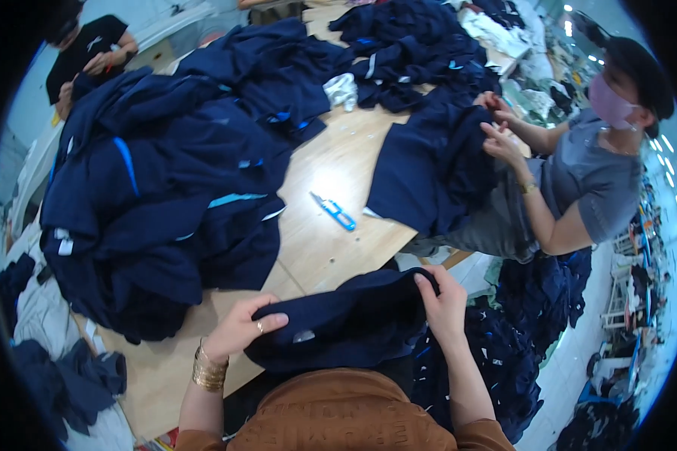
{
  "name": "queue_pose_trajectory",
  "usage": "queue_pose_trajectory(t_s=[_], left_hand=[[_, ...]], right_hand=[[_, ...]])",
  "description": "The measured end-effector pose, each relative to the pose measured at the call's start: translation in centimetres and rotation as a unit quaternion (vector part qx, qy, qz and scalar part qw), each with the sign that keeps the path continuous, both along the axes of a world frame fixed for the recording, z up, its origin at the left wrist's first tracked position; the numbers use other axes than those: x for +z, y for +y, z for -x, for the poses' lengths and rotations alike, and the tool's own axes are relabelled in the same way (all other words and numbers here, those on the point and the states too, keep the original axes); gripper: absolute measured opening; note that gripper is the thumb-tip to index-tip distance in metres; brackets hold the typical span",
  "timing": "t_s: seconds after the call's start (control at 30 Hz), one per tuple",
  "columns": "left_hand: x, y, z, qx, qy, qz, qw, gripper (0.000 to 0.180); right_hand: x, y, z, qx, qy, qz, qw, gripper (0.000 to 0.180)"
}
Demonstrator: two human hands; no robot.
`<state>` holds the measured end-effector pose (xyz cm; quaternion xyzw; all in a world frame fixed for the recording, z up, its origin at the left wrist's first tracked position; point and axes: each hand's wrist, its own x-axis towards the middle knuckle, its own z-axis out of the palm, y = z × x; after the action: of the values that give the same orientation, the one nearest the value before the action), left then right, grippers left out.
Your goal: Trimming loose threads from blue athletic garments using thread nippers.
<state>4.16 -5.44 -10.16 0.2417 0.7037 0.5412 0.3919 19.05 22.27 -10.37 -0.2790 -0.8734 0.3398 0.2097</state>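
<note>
A navy garment [346, 319] is stretched between my hands, close to my body at the table's near edge. My left hand [244, 325] pinches its left end, thumb on top, with a ring on a finger and gold bangles at the wrist. The right hand [444, 304] grips the upper right edge, thumb over the cloth. A small pale mark shows on the fabric. Folds hide the garment's full shape, so I cannot tell its exact kind. Beyond it, blue-handled thread snips [335, 211] lie on the wooden table [320, 259].
A large heap of navy garments [165, 180] covers the table's left side. Another navy pile [421, 52] lies at the back, near a white crumpled cloth [341, 92]. At right, a masked co-worker handles a navy piece [429, 169]. More navy clothes [504, 361] are heaped below right.
</note>
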Motion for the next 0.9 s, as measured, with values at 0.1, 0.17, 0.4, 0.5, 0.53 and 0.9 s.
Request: queue_pose_trajectory(t_s=[0.1, 0.17, 0.4, 0.5, 0.53, 0.9], left_hand=[[2.2, 2.7, -1.1, -0.008, -0.026, -0.038, 0.999, 0.017], [2.6, 4.0, -1.1, 0.126, 0.176, -0.029, 0.976, 0.014], [3.3, 6.8, -1.3, 0.154, 0.128, -0.082, 0.976, 0.013], [2.8, 8.1, -1.7, 0.141, 0.096, -0.081, 0.982, 0.013], [2.3, 8.4, -1.9, 0.077, 0.146, -0.055, 0.985, 0.013], [2.2, 11.2, -3.1, -0.013, 0.184, 0.028, 0.982, 0.017]], right_hand=[[-1.0, 0.5, -0.8, 0.023, -0.003, -0.057, 0.998, 0.015], [-1.6, 0.5, -2.2, 0.119, 0.0, 0.002, 0.993, 0.02], [-6.7, 0.3, -7.1, 0.147, -0.119, 0.102, 0.977, 0.025], [-2.7, 4.9, -8.2, 0.026, 0.028, 0.199, 0.979, 0.02], [-0.6, 6.3, -9.0, -0.051, 0.114, 0.284, 0.951, 0.016], [-1.0, 7.7, -11.6, -0.131, -0.059, -0.015, 0.989, 0.033]])
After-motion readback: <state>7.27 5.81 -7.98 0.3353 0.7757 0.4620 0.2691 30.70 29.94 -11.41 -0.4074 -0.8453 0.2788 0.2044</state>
